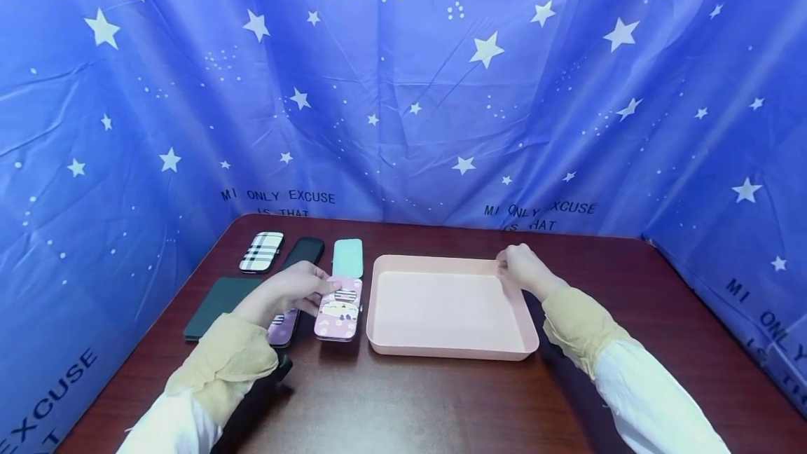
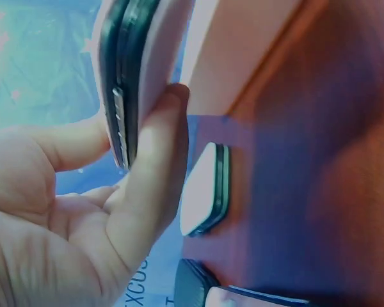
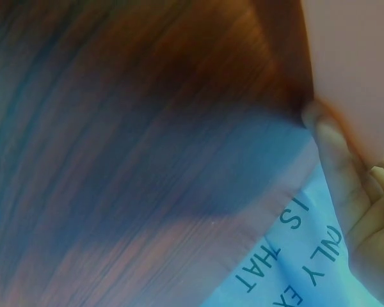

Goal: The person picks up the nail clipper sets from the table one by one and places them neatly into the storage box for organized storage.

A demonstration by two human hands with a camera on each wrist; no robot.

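Observation:
My left hand pinches a small pink patterned hinged case between thumb and fingers, just left of the tray. Its dark edges and a metal hinge or clasp strip show in the left wrist view, where the case stands on edge in the grip. A shallow pale-pink tray lies on the table with nothing in it. My right hand holds the tray's far right corner; in the right wrist view a finger lies along the outside of its wall.
Around the left hand lie a mint case, a black case, a plaid case and a purple patterned case partly hidden by the hand. A flat dark green case is farther left. A blue starry curtain surrounds the brown table.

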